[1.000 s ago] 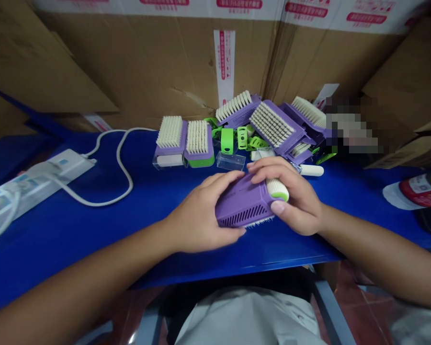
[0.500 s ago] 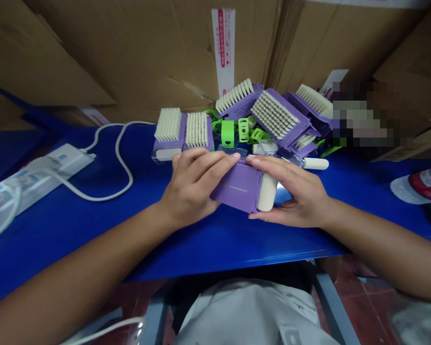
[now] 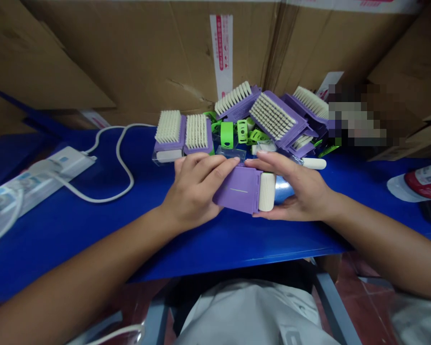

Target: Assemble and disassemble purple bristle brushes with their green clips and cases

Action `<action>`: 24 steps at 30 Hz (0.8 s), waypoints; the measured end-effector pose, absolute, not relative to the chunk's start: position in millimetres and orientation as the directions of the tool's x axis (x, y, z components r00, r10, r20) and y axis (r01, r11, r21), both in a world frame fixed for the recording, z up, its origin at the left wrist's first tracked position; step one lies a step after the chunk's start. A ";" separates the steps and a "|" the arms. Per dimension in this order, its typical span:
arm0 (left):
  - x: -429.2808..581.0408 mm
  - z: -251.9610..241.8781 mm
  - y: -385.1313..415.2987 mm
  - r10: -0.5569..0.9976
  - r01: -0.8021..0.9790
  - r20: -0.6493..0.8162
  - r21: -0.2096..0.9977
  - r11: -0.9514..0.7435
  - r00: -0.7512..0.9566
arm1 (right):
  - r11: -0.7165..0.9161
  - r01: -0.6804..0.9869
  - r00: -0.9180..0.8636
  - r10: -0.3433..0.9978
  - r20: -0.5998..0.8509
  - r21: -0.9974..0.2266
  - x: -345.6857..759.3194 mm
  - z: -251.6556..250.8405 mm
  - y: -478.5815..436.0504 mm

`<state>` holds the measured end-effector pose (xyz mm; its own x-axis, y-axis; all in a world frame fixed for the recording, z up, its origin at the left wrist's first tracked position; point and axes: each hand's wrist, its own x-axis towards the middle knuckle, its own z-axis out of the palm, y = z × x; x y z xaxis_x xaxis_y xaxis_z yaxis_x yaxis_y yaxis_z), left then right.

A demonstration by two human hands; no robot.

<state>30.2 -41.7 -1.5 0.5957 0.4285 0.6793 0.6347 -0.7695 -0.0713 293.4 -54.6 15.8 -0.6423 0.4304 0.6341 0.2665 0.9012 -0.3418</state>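
- Left grip: the left hand (image 3: 192, 189) lies over the near end of the purple plastic scrub brush (image 3: 235, 190), fingers together and slightly curled, fingertips reaching the brush's far edge.
- Right grip: the right hand (image 3: 296, 189) is spread around the cream end piece (image 3: 266, 191), with the fingers above and the thumb below. Whether it is pressing on the piece cannot be told.
- Brush position: between the hands, lying flat with its plain purple back up and bristles out of sight, over the blue counter (image 3: 75, 249). Whether it touches the counter is hidden.
- Step in hand: judged from the pose, the two hands are steadying the brush between them, back face up.
- Next move: any lift or turn of the brush calls for the right fingers and thumb to close firmly on the end piece first.
- Just beyond the grip: a clear plastic cover (image 3: 230, 153) lies near the left fingertips.
- Farther out: a heap of purple bristle brushes (image 3: 276, 117) sits against the boxes, with bright green plastic clips (image 3: 242, 132) among them and a cream handle-like piece (image 3: 314, 163) at its edge.
- Counter, left: a white power strip (image 3: 62, 163) with a white cable (image 3: 124, 163).
- Counter, right: a red-and-white packet (image 3: 420, 184).
- Background: cardboard boxes (image 3: 129, 52) stand behind the counter. One patch right of the heap is blurred.
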 end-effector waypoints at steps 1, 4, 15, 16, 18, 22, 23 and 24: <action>30.1 -1.3 -41.6 0.435 0.642 0.680 -0.069 -0.763 0.590 | 0.900 0.265 -0.641 0.433 0.634 -0.347 293.5 14.5 -53.0; 29.0 0.4 -41.1 0.449 0.652 0.684 -0.052 -0.756 0.575 | 0.907 0.275 -0.638 0.420 0.646 -0.318 293.6 10.8 -49.1; 20.7 4.9 -39.0 0.433 0.424 0.566 0.158 -0.892 0.701 | 0.857 0.234 -0.566 0.503 0.653 -0.458 297.3 15.7 -43.5; 20.1 4.9 -38.5 0.429 0.410 0.562 0.169 -0.896 0.707 | 0.863 0.225 -0.576 0.492 0.653 -0.453 297.0 16.2 -43.5; 19.5 5.0 -38.2 0.434 0.379 0.551 0.218 -0.899 0.713 | 0.890 0.199 -0.585 0.444 0.679 -0.410 296.1 17.2 -43.9; 21.1 6.3 -43.4 0.508 0.331 0.489 0.405 -0.852 0.710 | 0.940 0.157 -0.577 0.336 0.745 -0.303 293.5 20.7 -46.3; 22.3 7.0 -45.9 0.538 0.320 0.460 0.470 -0.823 0.707 | 0.941 0.154 -0.571 0.335 0.750 -0.303 292.6 22.0 -47.4; 23.9 8.0 -48.8 0.563 0.300 0.423 0.542 -0.785 0.709 | 0.936 0.151 -0.565 0.346 0.749 -0.319 291.6 23.2 -48.9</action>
